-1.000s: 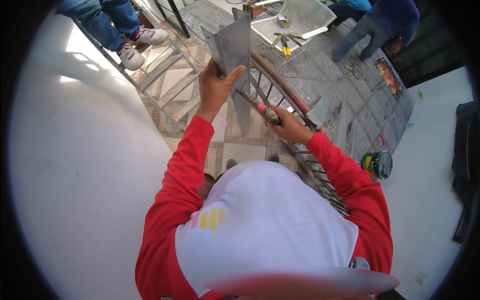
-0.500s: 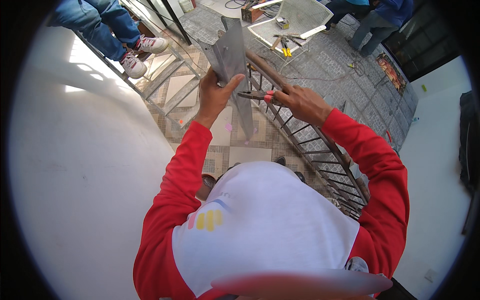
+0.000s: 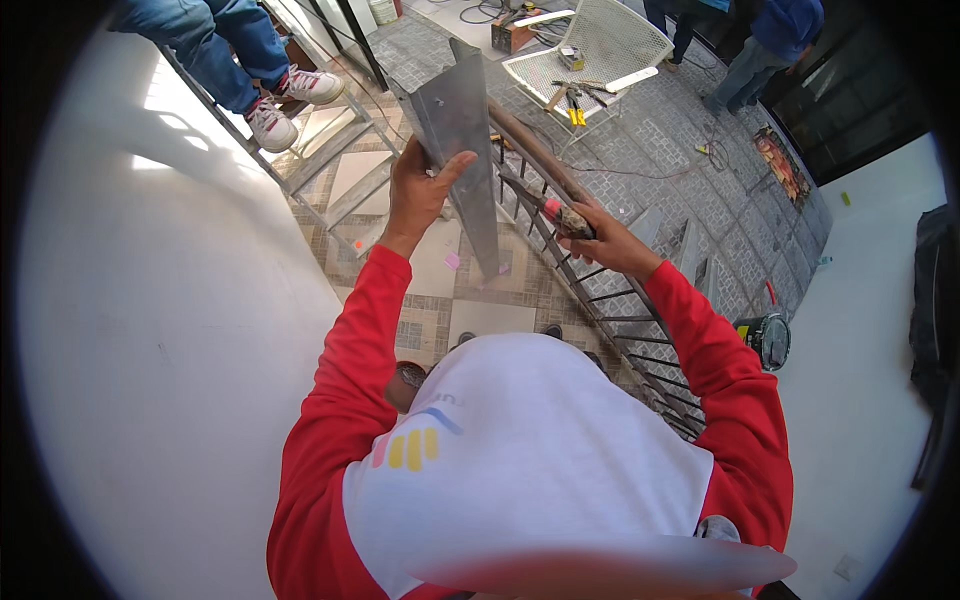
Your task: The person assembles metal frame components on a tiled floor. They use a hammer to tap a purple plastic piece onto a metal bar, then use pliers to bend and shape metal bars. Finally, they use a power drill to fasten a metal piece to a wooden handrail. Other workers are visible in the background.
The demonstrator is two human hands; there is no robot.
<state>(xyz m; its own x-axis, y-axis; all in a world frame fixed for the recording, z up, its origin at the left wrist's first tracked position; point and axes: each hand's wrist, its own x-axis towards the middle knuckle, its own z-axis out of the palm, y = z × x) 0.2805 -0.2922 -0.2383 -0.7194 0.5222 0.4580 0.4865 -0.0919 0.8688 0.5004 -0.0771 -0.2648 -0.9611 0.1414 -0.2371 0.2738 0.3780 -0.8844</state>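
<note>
My left hand (image 3: 418,195) grips a long grey sheet-metal channel (image 3: 462,125) by its left edge, thumb lying across the face. The channel stands nearly upright, its narrow lower end pointing down over the floor tiles. In my right hand (image 3: 612,240) is a pair of pliers (image 3: 552,208) with worn red and dark handles, fingers wrapped round them. The jaws point up and left toward the channel, a little apart from its right edge. Whether the jaws are open is hard to make out.
Behind my right hand runs a brown metal railing (image 3: 545,150). A white mesh chair (image 3: 610,50) beyond it carries yellow-handled tools (image 3: 575,112). At upper left a person in jeans (image 3: 225,50) sits on a ladder (image 3: 335,155). A dark bucket (image 3: 768,340) stands right; other people are far back.
The pliers have come away from the channel's edge, and my right hand has moved slightly down with them. The channel is turned a little, showing more of its broad face.
</note>
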